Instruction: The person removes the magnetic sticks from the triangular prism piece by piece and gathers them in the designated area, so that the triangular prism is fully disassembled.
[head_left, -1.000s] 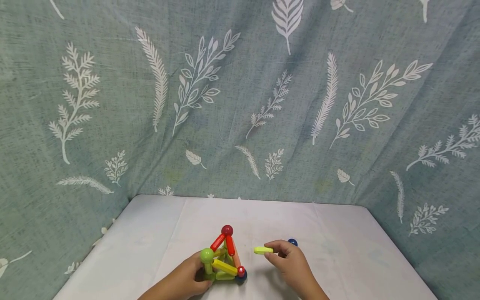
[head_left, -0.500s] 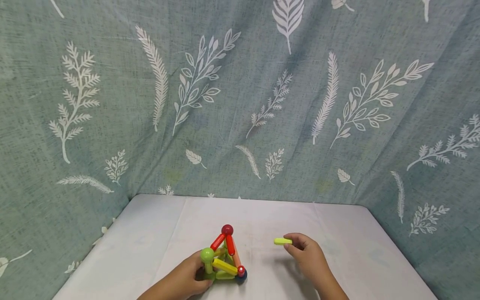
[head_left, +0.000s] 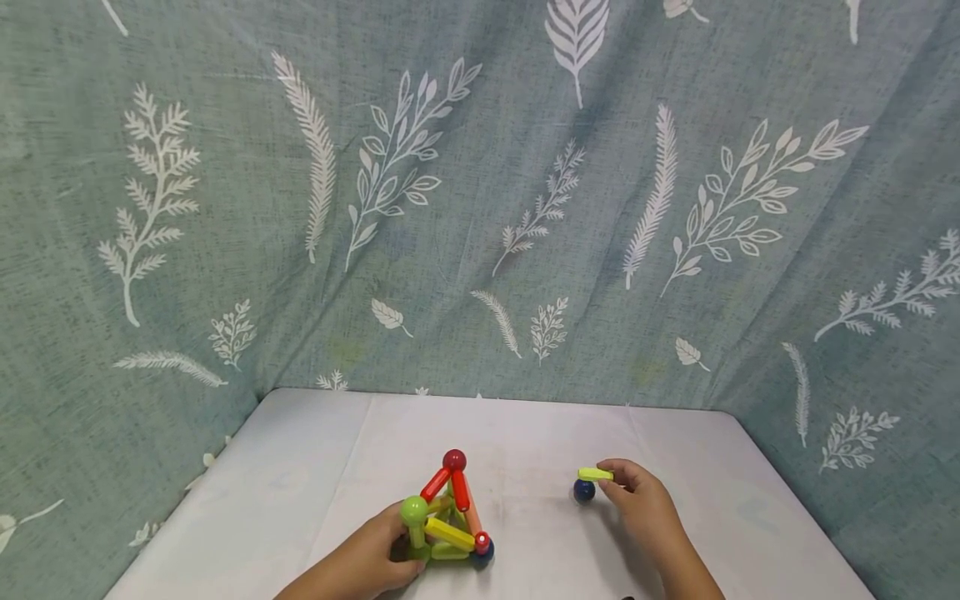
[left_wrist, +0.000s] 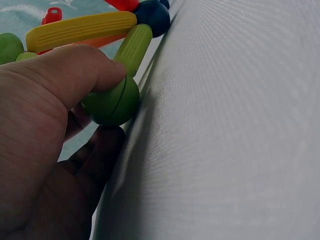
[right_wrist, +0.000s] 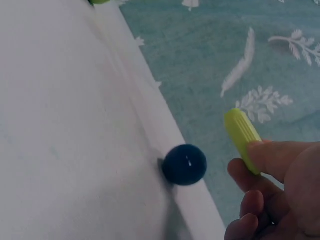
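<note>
My left hand [head_left: 382,546] holds a frame of magnetic rods and balls by its lower left corner. Thumb and fingers grip a green ball [left_wrist: 112,102] there, as the left wrist view shows. A red ball [head_left: 453,461] tops the frame; a light green ball [head_left: 414,510] stands nearer me. A yellow rod [head_left: 450,533] runs along one side towards a dark blue corner ball [left_wrist: 152,19]. On the right, my right hand [head_left: 637,500] pinches a yellow-green magnetic rod [head_left: 595,474] by one end. A loose dark blue ball [right_wrist: 184,165] lies on the table close to that rod.
The white-covered table [head_left: 315,450] has its far edge against a green leaf-print curtain [head_left: 450,317], which also hangs at both sides. A small dark object [head_left: 628,597], cut off by the frame, shows at the bottom edge.
My right hand has moved to the right and slightly away from me with the yellow-green rod. The loose blue ball, hidden half a second ago, is now visible. Left hand and frame stay put.
</note>
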